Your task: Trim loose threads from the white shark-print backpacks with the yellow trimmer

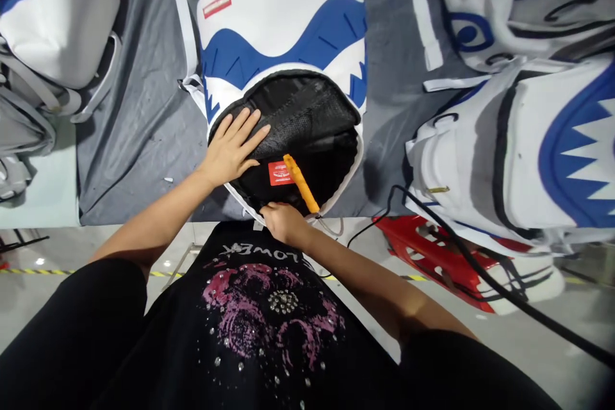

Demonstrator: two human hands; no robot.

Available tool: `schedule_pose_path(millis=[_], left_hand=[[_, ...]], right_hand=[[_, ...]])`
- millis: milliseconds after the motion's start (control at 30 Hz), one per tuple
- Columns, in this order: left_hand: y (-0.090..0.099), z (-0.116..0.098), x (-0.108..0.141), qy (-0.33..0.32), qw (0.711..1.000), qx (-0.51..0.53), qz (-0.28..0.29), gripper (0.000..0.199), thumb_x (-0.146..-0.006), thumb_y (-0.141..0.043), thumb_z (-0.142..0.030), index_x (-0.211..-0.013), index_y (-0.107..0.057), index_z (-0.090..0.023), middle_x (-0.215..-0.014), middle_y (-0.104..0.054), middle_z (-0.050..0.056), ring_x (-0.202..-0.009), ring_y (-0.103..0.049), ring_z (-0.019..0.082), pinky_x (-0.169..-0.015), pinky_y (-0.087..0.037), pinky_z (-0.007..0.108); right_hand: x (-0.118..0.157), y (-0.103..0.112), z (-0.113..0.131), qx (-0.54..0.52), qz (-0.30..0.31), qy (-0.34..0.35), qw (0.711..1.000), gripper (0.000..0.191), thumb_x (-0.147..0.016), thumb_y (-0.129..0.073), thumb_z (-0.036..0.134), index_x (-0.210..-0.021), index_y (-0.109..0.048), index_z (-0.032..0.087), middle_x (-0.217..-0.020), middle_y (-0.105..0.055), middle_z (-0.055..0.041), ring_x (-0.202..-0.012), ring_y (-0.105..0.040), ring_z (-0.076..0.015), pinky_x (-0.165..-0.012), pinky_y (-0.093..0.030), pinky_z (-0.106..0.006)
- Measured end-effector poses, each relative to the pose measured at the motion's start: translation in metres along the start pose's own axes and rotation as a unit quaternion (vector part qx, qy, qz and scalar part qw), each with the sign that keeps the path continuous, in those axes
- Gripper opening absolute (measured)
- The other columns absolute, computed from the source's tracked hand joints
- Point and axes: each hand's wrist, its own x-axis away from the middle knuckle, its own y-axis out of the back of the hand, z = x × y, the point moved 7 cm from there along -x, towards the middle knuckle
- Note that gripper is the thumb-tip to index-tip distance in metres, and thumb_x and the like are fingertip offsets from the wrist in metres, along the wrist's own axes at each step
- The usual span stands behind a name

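Observation:
A white and blue backpack (288, 19) lies on the grey cloth in front of me, its mouth unzipped towards my body. Inside show a black lining with a mesh pocket (298, 118) and a red label (280, 173). My left hand (234, 147) rests with spread fingers on the black lining at the left of the opening. At the near rim, my right hand (286, 223) is closed on the edge of the backpack. A slim orange thing (302, 184), its kind unclear, slants across the opening beside my right hand.
Other white and blue backpacks lie at the left (62, 13) and right (480, 147). A black cable (471, 256) runs in from the lower right. Below the table edge stands a red crate-like thing (432, 256). The grey cloth (139, 109) covers the table.

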Motion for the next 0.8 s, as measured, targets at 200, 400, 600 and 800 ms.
schedule_pose_path(millis=[200, 400, 600, 800], left_hand=[[-0.003, 0.002, 0.001, 0.003, 1.000, 0.011, -0.003, 0.074, -0.097, -0.043, -0.065, -0.156, -0.039, -0.022, -0.165, -0.031, 0.016, -0.156, -0.020, 0.033, -0.126, -0.010, 0.053], [-0.008, 0.004, 0.000, 0.026, 0.999, 0.033, 0.022, 0.073, -0.096, -0.043, -0.066, -0.157, -0.038, -0.025, -0.167, -0.028, 0.013, -0.157, -0.017, 0.032, -0.127, -0.008, 0.054], [-0.010, 0.004, 0.000, 0.036, 0.998, 0.031, 0.046, 0.074, -0.095, -0.050, -0.062, -0.158, -0.034, -0.028, -0.168, -0.024, 0.011, -0.157, -0.015, 0.033, -0.126, -0.010, 0.056], [-0.008, 0.006, 0.000, 0.008, 0.999, 0.026, 0.027, 0.077, -0.094, -0.052, -0.061, -0.159, -0.033, -0.024, -0.168, -0.023, 0.014, -0.157, -0.014, 0.033, -0.127, -0.010, 0.054]], right_hand=[[-0.038, 0.010, -0.033, -0.065, -0.019, -0.108, 0.992, 0.035, -0.105, -0.038, 0.027, -0.134, -0.056, 0.020, -0.101, -0.074, -0.0100, -0.094, -0.070, -0.0228, -0.074, -0.046, -0.028], [-0.063, 0.009, -0.006, 0.074, -0.031, 0.015, 0.997, 0.037, -0.101, -0.036, 0.016, -0.126, -0.063, 0.021, -0.116, -0.066, -0.0138, -0.087, -0.071, -0.0226, -0.070, -0.049, -0.031], [-0.082, -0.001, -0.006, 0.107, -0.011, 0.062, 0.992, 0.037, -0.098, -0.036, 0.010, -0.117, -0.067, 0.013, -0.119, -0.063, -0.0165, -0.093, -0.067, -0.0210, -0.074, -0.047, -0.029], [-0.054, 0.030, -0.029, -0.253, -0.178, -0.029, 0.951, 0.013, -0.090, -0.051, 0.018, -0.081, -0.060, 0.016, -0.089, -0.066, -0.0065, -0.088, -0.062, -0.0172, -0.085, -0.047, -0.028]])
